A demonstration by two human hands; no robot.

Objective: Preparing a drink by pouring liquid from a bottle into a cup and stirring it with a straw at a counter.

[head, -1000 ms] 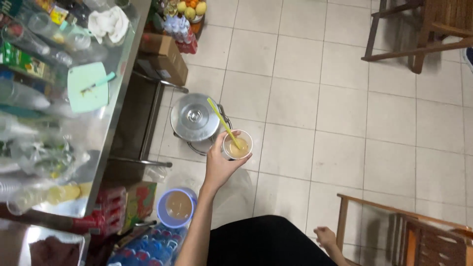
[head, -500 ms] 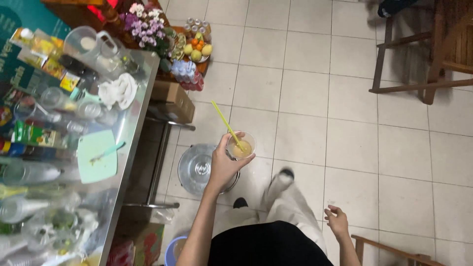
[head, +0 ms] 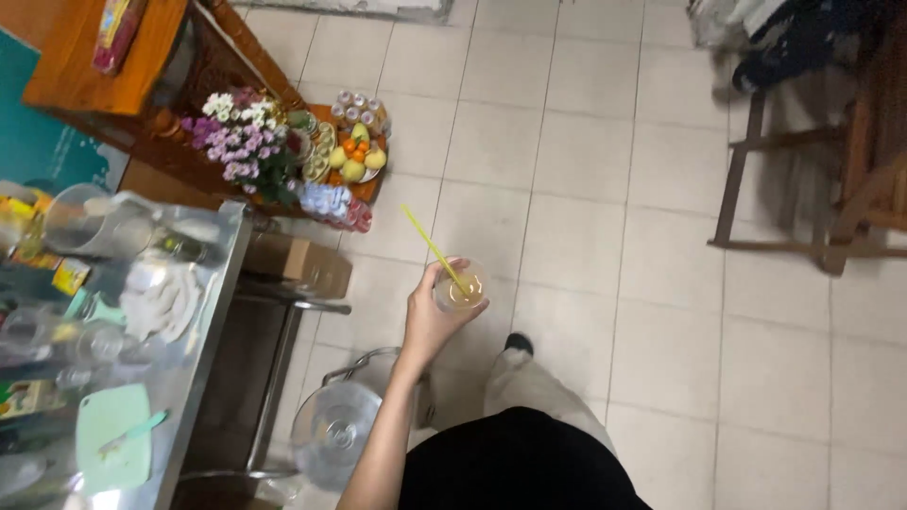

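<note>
- Plastic cup with yellowish drink and yellow straw, gripped in left hand, right of the desk.
- Open tiled floor beyond the cup; right hand out of view.

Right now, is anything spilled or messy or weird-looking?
Nothing looks spilled. The left hand holds the clear plastic cup upright, its yellow straw leaning. One oddity: a glass pot lid sits low beside the steel table, near the floor. The tiled floor looks dry.
</note>
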